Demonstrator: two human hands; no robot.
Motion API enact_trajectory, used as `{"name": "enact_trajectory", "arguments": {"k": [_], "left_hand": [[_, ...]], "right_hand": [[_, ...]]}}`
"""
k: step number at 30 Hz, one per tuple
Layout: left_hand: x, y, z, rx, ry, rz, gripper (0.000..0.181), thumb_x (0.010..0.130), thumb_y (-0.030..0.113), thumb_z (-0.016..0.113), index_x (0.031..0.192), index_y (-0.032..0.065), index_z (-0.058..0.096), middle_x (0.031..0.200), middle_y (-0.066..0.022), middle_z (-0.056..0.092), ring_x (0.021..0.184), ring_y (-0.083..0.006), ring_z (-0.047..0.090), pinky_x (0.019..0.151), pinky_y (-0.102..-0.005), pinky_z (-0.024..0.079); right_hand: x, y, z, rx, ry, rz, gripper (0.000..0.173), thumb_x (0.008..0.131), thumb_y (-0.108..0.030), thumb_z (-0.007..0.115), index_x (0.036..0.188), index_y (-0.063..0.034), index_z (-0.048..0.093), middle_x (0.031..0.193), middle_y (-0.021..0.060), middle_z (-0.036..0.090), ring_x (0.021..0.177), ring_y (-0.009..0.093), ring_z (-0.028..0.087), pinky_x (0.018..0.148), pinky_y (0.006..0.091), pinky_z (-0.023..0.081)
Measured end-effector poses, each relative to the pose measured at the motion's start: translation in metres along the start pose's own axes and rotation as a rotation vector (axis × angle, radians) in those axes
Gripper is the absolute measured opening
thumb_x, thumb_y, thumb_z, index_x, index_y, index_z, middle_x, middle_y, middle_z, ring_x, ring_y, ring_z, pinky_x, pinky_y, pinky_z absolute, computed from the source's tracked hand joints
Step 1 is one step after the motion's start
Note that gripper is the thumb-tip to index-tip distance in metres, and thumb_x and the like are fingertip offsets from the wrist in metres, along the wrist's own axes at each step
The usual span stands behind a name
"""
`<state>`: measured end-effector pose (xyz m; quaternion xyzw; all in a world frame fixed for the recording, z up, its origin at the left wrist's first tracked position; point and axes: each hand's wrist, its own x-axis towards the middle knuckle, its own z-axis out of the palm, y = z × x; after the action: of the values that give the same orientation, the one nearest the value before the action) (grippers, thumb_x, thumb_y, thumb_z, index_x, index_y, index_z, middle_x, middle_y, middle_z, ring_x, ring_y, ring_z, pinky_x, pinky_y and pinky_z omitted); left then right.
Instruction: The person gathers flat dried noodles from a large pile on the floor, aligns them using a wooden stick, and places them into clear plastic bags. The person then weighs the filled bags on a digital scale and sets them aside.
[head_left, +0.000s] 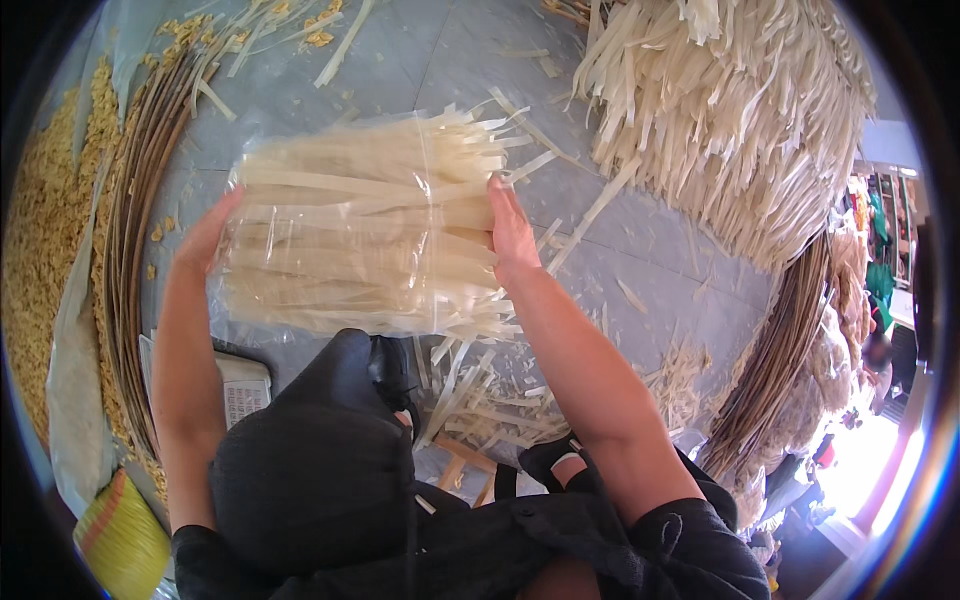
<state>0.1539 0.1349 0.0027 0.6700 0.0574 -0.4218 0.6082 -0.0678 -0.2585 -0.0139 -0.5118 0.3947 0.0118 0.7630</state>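
Note:
Between my two hands lies a clear plastic bag (352, 232) filled with flat, pale dried strips, its zip-style band near the right end. Strip ends stick out past that end. My left hand (212, 232) presses on the bag's left end, its fingers partly hidden behind the plastic. My right hand (512, 229) rests flat against the strips at the right end. The bag is above the grey floor, just beyond my knee; whether it touches the floor I cannot tell.
A big heap of pale strips (727, 127) stands at upper right. Bundles of thin brown sticks (142, 225) curve at left and right (780, 360). Yellowish dried pieces (45, 262) fill the far left. A keypad device (246, 386) sits by my left forearm; loose scraps (495, 397) litter the floor.

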Motion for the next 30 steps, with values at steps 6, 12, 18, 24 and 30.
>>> {"name": "enact_trajectory", "arguments": {"k": [6,12,18,24,30], "left_hand": [[-0.015,0.001,-0.004,0.017,0.212,0.174,0.064,0.097,0.051,0.043,0.146,0.0101,0.037,0.143,-0.013,0.045,0.132,-0.0243,0.042,0.111,-0.0354,0.03],[-0.019,0.04,0.065,-0.205,0.227,0.078,0.062,0.098,0.055,0.036,0.147,0.0168,0.036,0.145,-0.0128,0.044,0.132,-0.0255,0.042,0.109,-0.0376,0.034],[-0.014,0.026,0.07,-0.415,-0.018,0.022,0.067,0.095,0.06,0.038,0.146,0.017,0.037,0.144,-0.0108,0.044,0.129,-0.0262,0.046,0.105,-0.0385,0.04],[-0.021,-0.095,-0.094,0.002,0.474,0.107,0.069,0.093,0.062,0.042,0.143,0.0141,0.042,0.138,-0.0088,0.051,0.122,-0.0243,0.053,0.1,-0.0394,0.045],[-0.049,-0.173,-0.015,-0.688,0.18,-0.074,0.059,0.094,0.053,0.044,0.137,0.0133,0.046,0.132,-0.0084,0.055,0.118,-0.0302,0.054,0.098,-0.0455,0.047]], "right_hand": [[0.02,-0.039,-0.016,-0.225,0.054,-0.083,0.07,0.09,-0.058,0.05,0.148,-0.022,0.033,0.146,0.0043,0.036,0.132,0.025,0.038,0.109,0.0433,0.03],[0.04,-0.051,0.025,-0.297,-0.126,-0.107,0.067,0.092,-0.059,0.043,0.148,-0.0218,0.035,0.156,0.0061,0.025,0.143,0.026,0.021,0.114,0.0427,0.021],[-0.003,-0.033,0.024,-0.377,-0.155,-0.256,0.064,0.097,-0.054,0.04,0.144,-0.0112,0.04,0.152,0.0107,0.032,0.143,0.026,0.025,0.115,0.0369,0.021],[-0.007,0.0,-0.055,-0.28,0.072,-0.158,0.07,0.095,-0.061,0.037,0.143,-0.0101,0.041,0.146,0.0136,0.04,0.134,0.028,0.038,0.113,0.0388,0.026],[-0.033,0.067,-0.035,-0.304,0.069,-0.086,0.068,0.094,-0.058,0.044,0.137,-0.0045,0.05,0.137,0.0122,0.053,0.127,0.025,0.046,0.108,0.0338,0.032]]}}
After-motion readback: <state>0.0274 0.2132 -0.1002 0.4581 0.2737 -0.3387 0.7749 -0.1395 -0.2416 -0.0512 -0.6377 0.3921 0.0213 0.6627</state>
